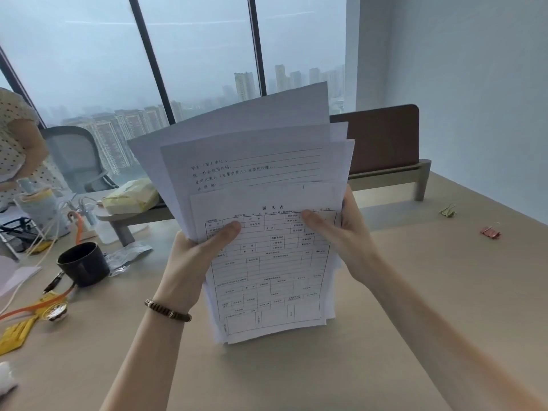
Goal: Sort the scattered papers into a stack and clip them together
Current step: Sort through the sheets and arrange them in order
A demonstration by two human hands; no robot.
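uneven upright papers (261,179), clips (490,231) apart

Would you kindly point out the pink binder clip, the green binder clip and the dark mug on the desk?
pink binder clip (490,231): head view, on its pink body.
green binder clip (448,211): head view, on its green body.
dark mug (86,266): head view, on its outer wall, below the rim.

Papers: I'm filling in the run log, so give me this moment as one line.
papers: uneven stack, upright on desk | left hand: holds | right hand: holds | clips: on desk, unused
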